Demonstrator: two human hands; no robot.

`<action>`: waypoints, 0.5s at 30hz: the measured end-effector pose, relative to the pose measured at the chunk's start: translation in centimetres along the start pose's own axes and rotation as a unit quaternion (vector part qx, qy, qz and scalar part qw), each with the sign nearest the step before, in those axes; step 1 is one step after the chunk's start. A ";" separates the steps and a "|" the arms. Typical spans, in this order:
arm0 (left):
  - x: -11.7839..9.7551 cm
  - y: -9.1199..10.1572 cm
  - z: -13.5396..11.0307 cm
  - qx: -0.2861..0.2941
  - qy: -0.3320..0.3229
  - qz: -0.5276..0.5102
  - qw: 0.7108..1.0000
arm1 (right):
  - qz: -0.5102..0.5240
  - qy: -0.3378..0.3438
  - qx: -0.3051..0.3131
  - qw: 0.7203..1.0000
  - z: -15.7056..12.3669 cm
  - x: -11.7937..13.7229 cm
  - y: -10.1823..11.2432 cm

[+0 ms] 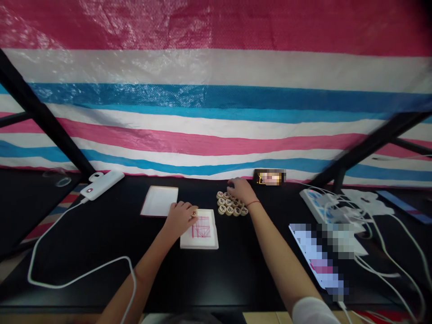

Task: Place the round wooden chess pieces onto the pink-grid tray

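My left hand (180, 219) is over the near-left corner of a white board printed with a red grid (201, 230), pinching a round wooden xiangqi piece (194, 213) between its fingers. My right hand (240, 189) rests with curled fingers on the far edge of a tight cluster of several similar wooden pieces (227, 204), which have dark characters on top. Whether those fingers grip a piece is hidden. Behind my left hand lies a white rectangular tray (159, 201) with a reddish rim.
A white power bank (102, 184) lies at the far left, its white cable looping across the black table (74, 234). To the right are a white power strip (313, 204), tangled cables and a blurred flat device (320, 256). A striped tarpaulin (216, 112) hangs behind.
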State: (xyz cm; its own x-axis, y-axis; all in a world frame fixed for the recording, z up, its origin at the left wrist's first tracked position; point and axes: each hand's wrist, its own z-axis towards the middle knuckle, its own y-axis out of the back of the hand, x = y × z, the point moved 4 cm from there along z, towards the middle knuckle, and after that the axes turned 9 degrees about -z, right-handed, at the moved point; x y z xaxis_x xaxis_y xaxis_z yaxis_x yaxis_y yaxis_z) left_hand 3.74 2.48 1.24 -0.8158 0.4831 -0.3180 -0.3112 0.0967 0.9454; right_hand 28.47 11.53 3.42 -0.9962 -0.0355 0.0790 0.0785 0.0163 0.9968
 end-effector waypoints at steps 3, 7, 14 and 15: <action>0.1 0.1 -0.2 0.005 -0.005 -0.008 1.000 | 0.011 0.032 0.065 0.997 1.2 -0.1 -0.3; 0.3 0.0 -0.3 0.003 -0.013 -0.019 1.000 | 0.026 0.043 0.124 0.991 1.7 -0.4 -0.7; 0.3 -0.2 -0.3 -0.004 -0.017 -0.017 1.000 | 0.047 0.039 0.134 0.989 2.5 -0.5 -0.9; 0.4 -0.3 -0.3 -0.006 -0.018 -0.015 1.000 | 0.052 0.037 0.126 0.990 2.6 -0.5 -0.8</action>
State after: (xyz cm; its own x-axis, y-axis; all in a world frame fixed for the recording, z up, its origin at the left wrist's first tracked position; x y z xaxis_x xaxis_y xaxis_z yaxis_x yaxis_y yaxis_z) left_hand 3.37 2.36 0.85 -0.7874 0.5115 -0.3440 -0.3425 0.1010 0.9341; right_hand 28.82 14.12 2.52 -0.9770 -0.0933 0.1916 0.1601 0.2721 0.9489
